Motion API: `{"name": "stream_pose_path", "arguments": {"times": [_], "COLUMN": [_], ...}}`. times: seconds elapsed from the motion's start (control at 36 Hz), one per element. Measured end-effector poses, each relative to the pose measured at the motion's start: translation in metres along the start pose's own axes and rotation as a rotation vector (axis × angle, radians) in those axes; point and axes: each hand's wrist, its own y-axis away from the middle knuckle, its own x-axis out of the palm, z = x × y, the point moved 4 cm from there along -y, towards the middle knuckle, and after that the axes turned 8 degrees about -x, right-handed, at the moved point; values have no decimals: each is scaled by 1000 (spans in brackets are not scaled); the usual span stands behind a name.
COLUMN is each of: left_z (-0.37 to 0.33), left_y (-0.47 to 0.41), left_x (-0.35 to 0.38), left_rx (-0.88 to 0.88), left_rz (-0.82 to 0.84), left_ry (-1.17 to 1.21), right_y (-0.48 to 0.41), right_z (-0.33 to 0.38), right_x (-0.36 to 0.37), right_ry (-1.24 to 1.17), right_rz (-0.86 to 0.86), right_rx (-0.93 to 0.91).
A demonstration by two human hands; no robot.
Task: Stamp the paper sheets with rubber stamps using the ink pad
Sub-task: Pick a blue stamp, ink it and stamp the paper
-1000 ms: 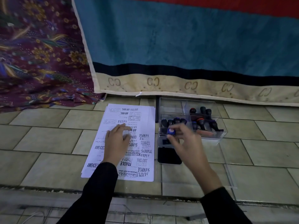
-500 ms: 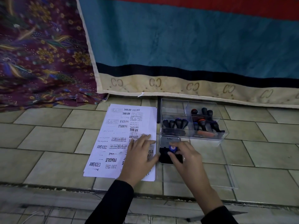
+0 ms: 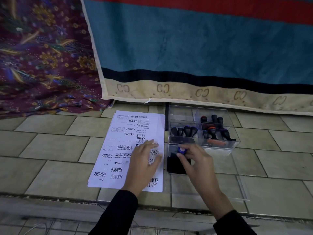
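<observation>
A stack of white paper sheets (image 3: pixel 118 150) covered with black stamp marks lies on the tiled floor. My left hand (image 3: pixel 144 165) rests flat on its right half, fingers spread. To the right of the sheets sits the black ink pad (image 3: pixel 174 165) with its lid tilted up behind it. My right hand (image 3: pixel 196 160) pinches a rubber stamp with a blue knob (image 3: pixel 182 150) by its top, over the far part of the pad. Whether the stamp touches the ink is hidden by my fingers.
A clear plastic box (image 3: pixel 218 146) with compartments holds several more stamps with black and red handles (image 3: pixel 211 131), just beyond the pad. Its clear lid (image 3: pixel 237 189) lies flat at the right. A blue striped mat (image 3: pixel 203 56) and patterned maroon cloth (image 3: pixel 42 56) hang behind.
My right hand carried the blue-knobbed stamp from the box down over the ink pad. My left hand slid down the sheets toward their right half.
</observation>
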Motion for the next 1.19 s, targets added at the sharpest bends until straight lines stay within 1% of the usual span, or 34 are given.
{"name": "stream_pose_path", "arguments": {"times": [0.06, 0.08, 0.19, 0.33, 0.42, 0.53, 0.86, 0.94, 1.0, 1.06, 1.11, 1.19], "left_z": [5, 8, 20, 32, 38, 44, 45, 45, 45, 45, 46, 47], "left_y": [-7, -11, -35, -54, -56, -55, -55, -55, -55, -55, -55, -55], "left_x": [-12, -19, -38, -34, -30, -27, -26, -27, -28, -28, -27, -26], "left_rx": [-48, -50, -43, -81, -88, -82, -62, -60, -60, -61, -64, -68], "left_rz": [-60, -93, -180, -123, -101, -116, -155, -156, -156, -152, -147, -146], "left_ry": [80, 71, -97, -325, -407, -437, -418, -416, -406, -399, -397, -399], "right_y": [-15, -23, -55, -79, -84, -84, -78, -79, -81, -82, -80, -68], "right_z": [4, 5, 6, 1, -2, -7, -11, -9, -7, -7, -8, -8], "right_x": [4, 8, 35, 66, 79, 88, 97, 90, 77, 59, 41, 17], "right_ry": [-36, -39, -44, 53, 68, 84, 149, 114, 50, -40, -99, -122], "right_rz": [-5, 5, 88, 163, 217, 251, 287, 235, 123, -7, -93, -130], "right_rx": [12, 10, -21, -71, -71, -67, -141, -134, -102, -29, 43, 60]}}
